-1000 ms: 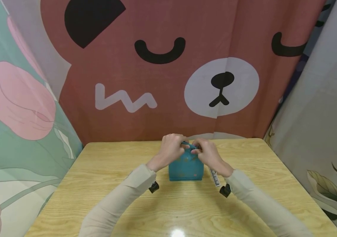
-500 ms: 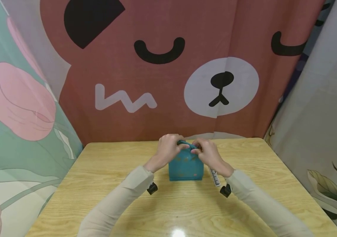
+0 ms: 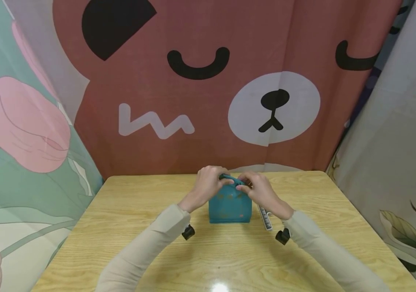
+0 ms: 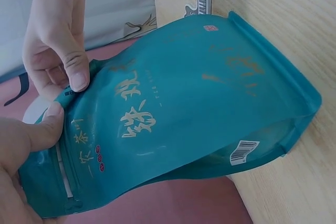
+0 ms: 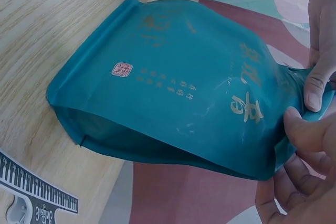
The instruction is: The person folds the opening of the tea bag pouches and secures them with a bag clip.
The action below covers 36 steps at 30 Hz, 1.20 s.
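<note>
A teal tea pouch (image 3: 229, 209) with gold characters stands upright on the table, its top edge bent over between the two hands. My left hand (image 3: 207, 184) pinches the left end of that edge, where a zip strip (image 4: 64, 169) shows in the left wrist view. At the right end of the same edge, my right hand (image 3: 260, 190) grips between thumb and fingers; the right wrist view has its fingers (image 5: 299, 182) curled behind the pouch (image 5: 173, 82). Beside the pouch's right side lies a clip (image 3: 265, 219) printed with black and white piano keys (image 5: 37, 187).
The wooden table (image 3: 149, 251) reaches out on both sides and toward the person. A brown bear-print curtain (image 3: 178, 154) hangs right behind its far edge. Floral curtains stand at left (image 3: 29, 121) and right (image 3: 386, 162).
My left hand has slid slightly left along the pouch's top edge. The right hand and wrist have shifted a little to the right. The pouch stands in the same place.
</note>
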Available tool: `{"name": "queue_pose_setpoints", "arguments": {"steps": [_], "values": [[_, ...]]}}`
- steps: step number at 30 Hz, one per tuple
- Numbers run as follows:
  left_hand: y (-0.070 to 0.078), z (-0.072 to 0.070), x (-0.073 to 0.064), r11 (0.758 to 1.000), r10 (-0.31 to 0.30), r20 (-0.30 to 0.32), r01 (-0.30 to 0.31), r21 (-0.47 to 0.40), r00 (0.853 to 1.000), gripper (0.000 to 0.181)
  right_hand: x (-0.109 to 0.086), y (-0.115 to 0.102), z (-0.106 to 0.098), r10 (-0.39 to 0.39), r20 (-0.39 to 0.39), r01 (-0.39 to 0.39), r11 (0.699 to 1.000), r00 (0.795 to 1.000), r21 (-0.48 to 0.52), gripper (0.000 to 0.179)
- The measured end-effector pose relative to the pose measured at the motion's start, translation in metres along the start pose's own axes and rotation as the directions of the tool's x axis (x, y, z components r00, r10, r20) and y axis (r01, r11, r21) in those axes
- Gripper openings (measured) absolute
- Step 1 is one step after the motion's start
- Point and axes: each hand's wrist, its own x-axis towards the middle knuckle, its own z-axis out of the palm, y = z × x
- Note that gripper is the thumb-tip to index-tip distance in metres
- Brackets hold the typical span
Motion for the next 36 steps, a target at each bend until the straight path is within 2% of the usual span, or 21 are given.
{"name": "queue_pose_setpoints", "arguments": {"steps": [12, 20, 36], "values": [[-0.001, -0.001, -0.001, 1.000, -0.015, 0.022, 0.016, -0.010, 1.000, 0.021, -0.004, 0.000, -0.005, 0.009, 0.038, -0.010, 1.000, 0.999, 0.013, 0.023], [-0.002, 0.000, 0.000, 1.000, -0.007, 0.025, 0.008, -0.013, 1.000, 0.021, -0.006, 0.004, -0.006, -0.004, 0.033, 0.004, 1.000, 0.999, 0.010, 0.024], [0.000, -0.001, -0.001, 1.000, 0.004, 0.002, -0.004, -0.007, 1.000, 0.021, -0.010, 0.011, -0.010, 0.009, 0.037, -0.010, 1.000, 0.999, 0.022, 0.023]]}}
